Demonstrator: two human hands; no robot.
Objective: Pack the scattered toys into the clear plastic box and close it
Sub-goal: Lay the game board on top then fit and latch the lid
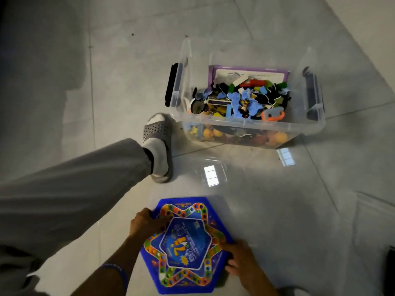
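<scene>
**Hexagonal game board (185, 245) held at both edges, toy box open nearby**

Hexagonal game board, blue, printed with a star-shaped track of coloured squares and a central panel, low in the head view, above the glossy grey tiled floor (277, 199); whether lifted or resting on the tiles cannot be told. Left hand (147, 223) on the board's upper-left edge, fingers (161, 221) curled over the rim and onto the printed face. Right hand (240, 258) on the lower-right edge, fingers wrapped round the rim, tips hidden beneath. Blue band (116, 272) on the left wrist.

Clear plastic box (245, 122) farther off on the floor, well apart from the board, open at the top, with a black latch (172, 84) on its left end and another on its right end. Inside, heaped: blue foam puzzle pieces (239, 99), black, green and red bits, a purple-edged flat board (248, 72) leaning against the far wall, an orange-rimmed toy (274, 115) near the front, and round orange and yellow shapes showing through the near wall at the bottom. Lid not identifiable.

Grey trouser leg (74, 180) stretched from the left, ending in a white sock and grey perforated slipper (157, 144), toe just beside the box's near-left corner. Window reflections (211, 175) bright on the tiles between box and board.
</scene>
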